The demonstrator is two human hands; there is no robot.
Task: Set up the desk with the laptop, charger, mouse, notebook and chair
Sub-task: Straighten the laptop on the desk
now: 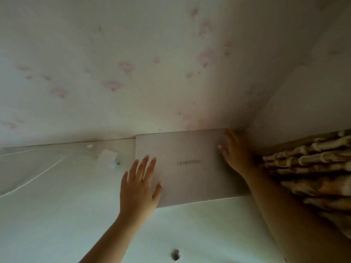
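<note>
Positioning the closed laptop on the desk.
Left hand pressing, fingers spread; right hand gripping its edge; uneven pushing could skew it against the wall.

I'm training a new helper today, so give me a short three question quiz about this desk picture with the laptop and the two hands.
1. True or false: the laptop is open.
2. Which hand lies flat on the laptop's left edge? A) left hand B) right hand
3. Fill in: the laptop sits at the back of the desk, against the ____.

Key:
1. False; its lid is closed, logo facing up.
2. A; the right hand rests at the far right corner.
3. wall.
</note>
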